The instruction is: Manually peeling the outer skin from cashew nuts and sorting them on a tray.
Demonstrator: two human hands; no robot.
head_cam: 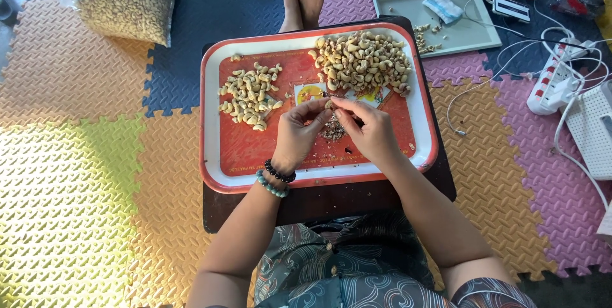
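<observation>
On a foam-mat floor (pixel 76 174) sits a red tray (pixel 255 155) with a big cashew pile (pixel 362 60) on its right and a smaller one (pixel 250 95) on its left. Over a heap of skin scraps (pixel 332 129), the left hand (pixel 296 136) and right hand (pixel 370 131) meet — fingertips pinched on one cashew (pixel 331 104). Pressing too hard could snap the kernel — or it may slip into the scraps

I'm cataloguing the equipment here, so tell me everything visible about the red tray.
The red tray is a rounded rectangle with a white inner band and red rim, apparently plastic, lying flat on a dark low table. It carries two heaps of cashews, a patch of brown skins, and a faded picture at its centre. Both hands hover above its middle.
</observation>
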